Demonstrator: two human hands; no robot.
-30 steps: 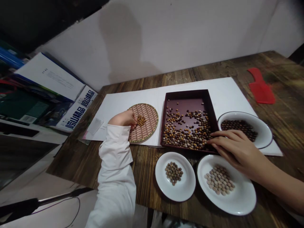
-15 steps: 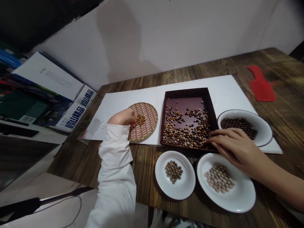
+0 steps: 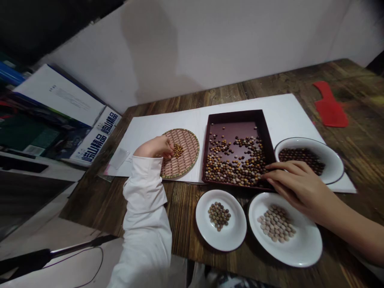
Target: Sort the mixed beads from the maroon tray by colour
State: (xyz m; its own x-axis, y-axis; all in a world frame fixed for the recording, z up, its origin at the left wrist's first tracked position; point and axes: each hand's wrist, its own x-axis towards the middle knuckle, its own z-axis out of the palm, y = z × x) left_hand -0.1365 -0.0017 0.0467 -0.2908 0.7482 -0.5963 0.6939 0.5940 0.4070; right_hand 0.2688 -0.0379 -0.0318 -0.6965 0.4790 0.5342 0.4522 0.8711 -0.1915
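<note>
Our left hand [image 3: 156, 147] pinches narrowly by the bean heap [image 3: 178, 151] on the woven mat [image 3: 186, 165]; what it holds we cannot tell; our open right hand [image 3: 295, 186] reaches the beans [image 3: 237, 162] in the tray [image 3: 234, 115]; they call for a pinch next.

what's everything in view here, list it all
wooden table: one, dark brown, under the paper
paper sheet: one, white, on table
woven round tray: one, pinkish tan, on paper
tan beans: small pile, on woven tray
box: one, maroon, on paper
mixed beans: many, brown and cream, in box
bowl: one, white, holds dark beans
small plate: one, white, holds speckled beans
large plate: one, white, holds pale beans
red scraper: one, red, on table
printed folders: several, white and blue, left of table
left hand: one, white sleeve, on woven tray
right hand: one, bare, at box corner
</note>
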